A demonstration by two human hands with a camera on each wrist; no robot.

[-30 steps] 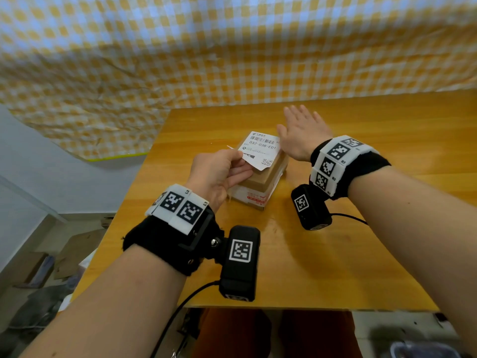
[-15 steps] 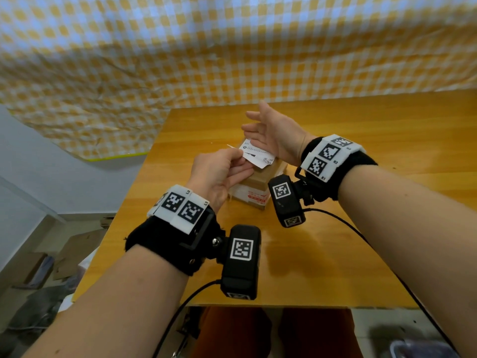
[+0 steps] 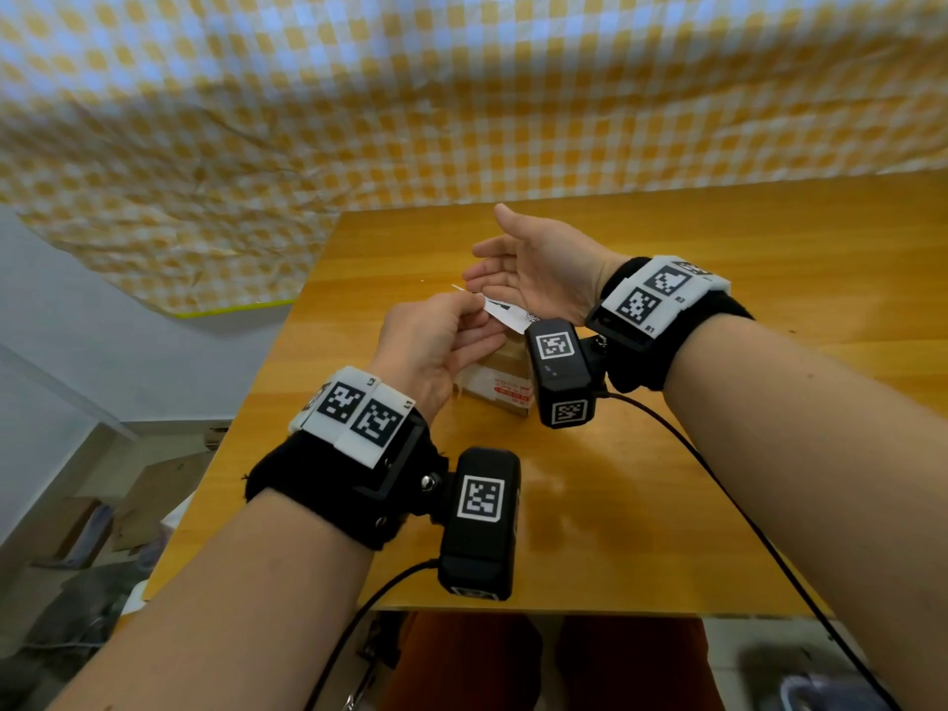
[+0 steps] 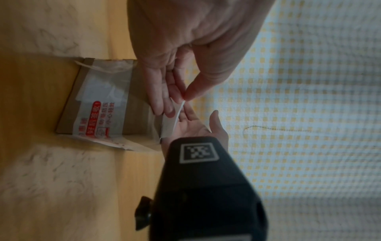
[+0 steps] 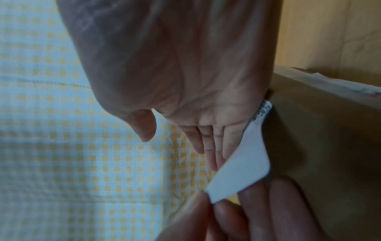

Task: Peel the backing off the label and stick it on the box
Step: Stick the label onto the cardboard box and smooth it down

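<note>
Left hand (image 3: 436, 346): thumb and fingertips pinch one corner of the white shipping label (image 3: 505, 316), holding it in the air just above the cardboard box (image 3: 500, 379). In the left wrist view the label (image 4: 179, 114) shows edge-on as a thin white strip running from the pinch toward the other hand.

Right hand (image 3: 538, 269): palm turned up, fingers straight and together, thumb spread away. Its fingers lie along the label's far side; the right wrist view shows the label (image 5: 243, 171) curving beside the fingertips (image 5: 214, 156), contact not certain. Nothing is gripped by this hand.

Whether the backing is on the label cannot be told.

Box: small, brown, wrapped in clear tape with red printed characters (image 4: 94, 117), resting on the orange wooden tabletop (image 3: 667, 505) directly under the hands.

Surroundings: yellow-and-white checked cloth (image 3: 461, 94) hangs behind the tabletop. Both wrists carry black bands with printed marker tags and cabled cameras.
</note>
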